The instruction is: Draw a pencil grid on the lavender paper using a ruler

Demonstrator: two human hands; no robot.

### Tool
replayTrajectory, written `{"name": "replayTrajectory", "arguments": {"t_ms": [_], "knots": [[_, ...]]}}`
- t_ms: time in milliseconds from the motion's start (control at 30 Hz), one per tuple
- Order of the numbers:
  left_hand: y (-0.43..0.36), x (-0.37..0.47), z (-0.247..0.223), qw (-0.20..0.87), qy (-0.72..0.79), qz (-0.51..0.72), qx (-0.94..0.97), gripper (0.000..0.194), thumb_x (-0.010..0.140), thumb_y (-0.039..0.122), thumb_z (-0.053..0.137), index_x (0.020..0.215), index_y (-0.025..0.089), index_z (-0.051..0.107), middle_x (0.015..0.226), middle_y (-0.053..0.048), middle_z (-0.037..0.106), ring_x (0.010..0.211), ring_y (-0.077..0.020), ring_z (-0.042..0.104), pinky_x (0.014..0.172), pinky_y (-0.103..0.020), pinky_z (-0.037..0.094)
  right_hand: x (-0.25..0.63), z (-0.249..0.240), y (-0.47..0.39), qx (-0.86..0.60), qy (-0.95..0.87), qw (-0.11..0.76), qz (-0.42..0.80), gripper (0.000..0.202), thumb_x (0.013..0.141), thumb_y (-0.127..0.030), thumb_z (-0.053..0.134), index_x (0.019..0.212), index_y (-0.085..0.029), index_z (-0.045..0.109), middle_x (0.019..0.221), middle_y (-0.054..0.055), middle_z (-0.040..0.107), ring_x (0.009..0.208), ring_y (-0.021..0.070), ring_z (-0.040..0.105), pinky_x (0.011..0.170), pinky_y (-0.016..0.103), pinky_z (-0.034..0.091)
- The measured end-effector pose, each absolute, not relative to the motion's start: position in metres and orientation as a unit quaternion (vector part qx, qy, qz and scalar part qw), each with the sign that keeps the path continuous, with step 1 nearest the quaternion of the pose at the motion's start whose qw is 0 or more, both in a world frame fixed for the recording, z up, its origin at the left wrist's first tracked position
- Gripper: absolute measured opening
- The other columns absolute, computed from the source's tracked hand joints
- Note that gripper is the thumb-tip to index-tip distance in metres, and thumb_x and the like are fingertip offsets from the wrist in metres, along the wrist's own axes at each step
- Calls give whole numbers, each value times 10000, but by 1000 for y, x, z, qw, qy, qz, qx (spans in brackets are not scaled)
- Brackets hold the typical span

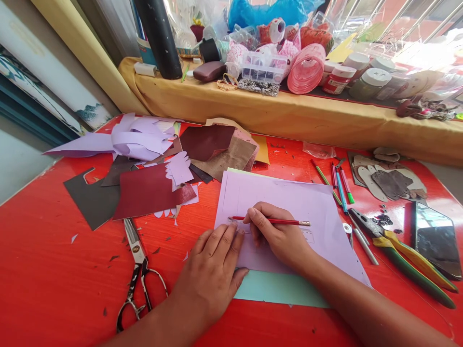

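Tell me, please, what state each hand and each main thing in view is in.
Left hand: palm down on the purple paper
Right hand: closed around the pencil
Pencil: held, tip at the purple paper
Purple paper: spread out, partly drawn on
Scissors: lying down, blade tips hidden
Pliers: lying down, handles apart
Phone: lying down, screen dark with reflections
Red jar: upright, lid on

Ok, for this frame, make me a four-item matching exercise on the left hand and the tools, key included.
1. Pencil
2. Scissors
3. Pliers
4. Left hand

A. Partly yellow and green, near the phone
B. Resting over the edge of the purple sheet
C. Held in the right hand
D. On the red tabletop, left of both hands

Pairs: 1-C, 2-D, 3-A, 4-B
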State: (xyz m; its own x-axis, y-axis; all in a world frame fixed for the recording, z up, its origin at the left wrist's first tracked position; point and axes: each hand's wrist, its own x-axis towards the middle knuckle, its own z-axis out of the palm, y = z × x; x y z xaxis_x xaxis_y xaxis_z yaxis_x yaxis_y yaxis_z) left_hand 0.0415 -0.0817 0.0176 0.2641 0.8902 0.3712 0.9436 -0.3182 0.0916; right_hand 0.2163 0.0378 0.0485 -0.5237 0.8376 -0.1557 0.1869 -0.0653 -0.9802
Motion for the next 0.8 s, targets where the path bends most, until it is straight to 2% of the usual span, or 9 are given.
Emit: {"name": "replayTrajectory", "arguments": {"t_ms": [133, 433, 800], "knots": [[-82, 42, 17, 78, -578, -177, -793, 539, 1187, 488, 400, 1467, 144, 706, 1480, -107, 736, 1362, -281, 613, 1182, -440, 369, 216, 50, 39, -408, -629, 259, 609, 447, 1085, -604, 608, 865, -221, 678, 602, -23, 624, 539, 155, 561, 566, 302, 471], [-79, 41, 20, 74, -570, -191, -796, 607, 1209, 474, 283, 1427, 121, 727, 1435, -122, 758, 1326, -285, 618, 1165, -443, 361, 216, 49, 39, -396, -620, 278, 617, 488, 1069, -653, 618, 868, -214, 687, 605, -24, 624, 537, 150, 565, 562, 295, 478], [-80, 41, 19, 78, -575, -183, -793, 605, 1208, 484, 287, 1438, 140, 728, 1451, -107, 753, 1346, -274, 606, 1177, -444, 366, 216, 48, 39, -403, -619, 271, 618, 487, 1067, -657, 621, 869, -217, 687, 601, -22, 628, 540, 155, 571, 572, 305, 485]]}}
